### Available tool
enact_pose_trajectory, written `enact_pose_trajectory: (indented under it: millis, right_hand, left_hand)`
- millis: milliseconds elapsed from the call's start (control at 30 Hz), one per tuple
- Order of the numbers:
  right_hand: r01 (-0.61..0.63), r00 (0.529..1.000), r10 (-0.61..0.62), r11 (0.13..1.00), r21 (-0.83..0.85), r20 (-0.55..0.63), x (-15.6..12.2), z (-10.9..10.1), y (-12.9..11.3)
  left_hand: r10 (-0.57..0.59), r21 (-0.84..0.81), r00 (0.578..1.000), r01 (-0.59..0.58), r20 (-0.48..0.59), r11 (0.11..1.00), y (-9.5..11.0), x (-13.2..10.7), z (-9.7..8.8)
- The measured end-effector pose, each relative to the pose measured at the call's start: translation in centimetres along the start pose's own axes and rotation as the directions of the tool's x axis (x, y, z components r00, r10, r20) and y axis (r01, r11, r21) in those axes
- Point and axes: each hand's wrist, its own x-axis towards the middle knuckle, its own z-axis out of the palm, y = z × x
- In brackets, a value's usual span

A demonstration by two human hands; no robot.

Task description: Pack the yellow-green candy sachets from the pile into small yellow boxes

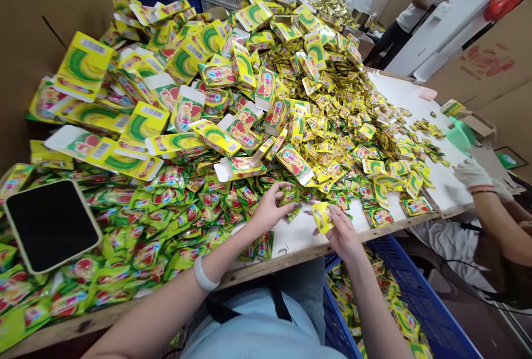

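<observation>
Head camera view: the right hand (343, 231) pinches a small yellow sachet (322, 216) between thumb and fingers, its long axis upright and tilted slightly left, above the white table edge (299, 237). Just beside it, the left hand (270, 206) curls its fingers around another sachet (290, 197) at the pile's foot. Yellow cartons (293, 162) and green packets (174, 204) crowd the tabletop; a blue crate (419, 292) sits below. A co-worker's gloved hand (471, 173) rests at right.

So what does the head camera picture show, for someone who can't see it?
A person's right hand holds a small yellow packet while the left hand touches a huge pile of packets and boxes on a table.
</observation>
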Motion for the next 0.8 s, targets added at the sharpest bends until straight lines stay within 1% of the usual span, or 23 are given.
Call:
enact_pose_trajectory:
  millis: [33,67,100,167,200,233,267,367,400,433,500,533,567,633,700,767,800]
  right_hand:
    - [0.020,1.000,-0.020,0.999,-0.040,0.008,-0.1,0.7,0.1]
    - [0.046,0.999,-0.043,0.994,-0.103,0.025,-0.3,1.5,0.2]
    - [0.078,0.996,-0.071,0.982,-0.175,0.048,-0.4,2.4,0.4]
    - [0.165,0.986,-0.148,0.941,-0.296,0.080,-0.6,4.0,0.8]
    - [0.202,0.979,-0.187,0.923,-0.328,0.078,-0.6,4.6,1.0]
    - [0.230,0.973,-0.225,0.911,-0.342,0.056,-0.6,5.0,1.2]
    - [0.249,0.966,-0.259,0.904,-0.347,0.017,-0.4,5.1,1.4]
    - [0.254,0.940,-0.315,0.903,-0.347,-0.129,0.3,4.9,1.7]
    - [0.247,0.933,-0.317,0.909,-0.337,-0.171,0.5,4.8,1.9]
    - [0.238,0.928,-0.311,0.919,-0.313,-0.208,0.7,4.8,2.0]
    - [0.224,0.925,-0.279,0.949,-0.221,-0.258,1.0,5.4,2.6]
    - [0.224,0.923,-0.264,0.960,-0.168,-0.281,1.1,6.0,3.1]
    - [0.228,0.915,-0.259,0.965,-0.133,-0.308,1.2,6.6,3.5]
    - [0.254,0.881,-0.286,0.958,-0.134,-0.378,1.4,8.0,4.3]
    - [0.286,0.826,-0.345,0.938,-0.196,-0.446,1.7,9.2,4.7]
    - [0.310,0.787,-0.392,0.919,-0.244,-0.476,1.9,9.8,4.7]
    - [0.317,0.781,-0.408,0.911,-0.263,-0.472,2.0,9.9,4.6]
  left_hand:
    - [-0.037,-0.113,0.999,0.036,-0.007,0.993,0.0,0.1,0.1]
    - [-0.057,-0.191,0.998,0.051,-0.025,0.980,0.1,0.1,0.2]
    - [-0.066,-0.235,0.996,0.050,-0.058,0.971,0.1,0.0,0.4]
    - [-0.070,-0.271,0.988,0.030,-0.139,0.962,0.3,-0.1,0.7]
    - [-0.077,-0.290,0.983,0.027,-0.165,0.957,0.4,-0.3,0.8]
    - [-0.095,-0.320,0.982,0.037,-0.166,0.947,0.6,-0.4,0.9]
    - [-0.120,-0.361,0.984,0.064,-0.135,0.930,0.7,-0.5,0.9]
    - [-0.170,-0.498,0.983,0.185,0.074,0.848,1.0,-0.8,1.0]
    - [-0.169,-0.536,0.979,0.202,0.111,0.820,1.0,-0.9,1.1]
    - [-0.161,-0.572,0.981,0.192,0.105,0.797,0.9,-0.9,1.3]
    - [-0.149,-0.625,0.989,0.117,0.000,0.772,0.7,-0.9,1.6]
    - [-0.145,-0.641,0.988,0.076,-0.055,0.764,0.6,-1.0,1.8]
    - [-0.137,-0.648,0.987,0.048,-0.088,0.760,0.4,-1.0,2.0]
    - [-0.112,-0.646,0.990,0.030,-0.086,0.763,0.3,-1.3,2.4]
    - [-0.092,-0.629,0.994,0.034,-0.059,0.777,0.3,-1.6,2.5]
    - [-0.074,-0.597,0.995,0.019,-0.067,0.802,0.3,-1.8,2.4]
    - [-0.065,-0.576,0.994,0.004,-0.086,0.818,0.3,-1.9,2.4]
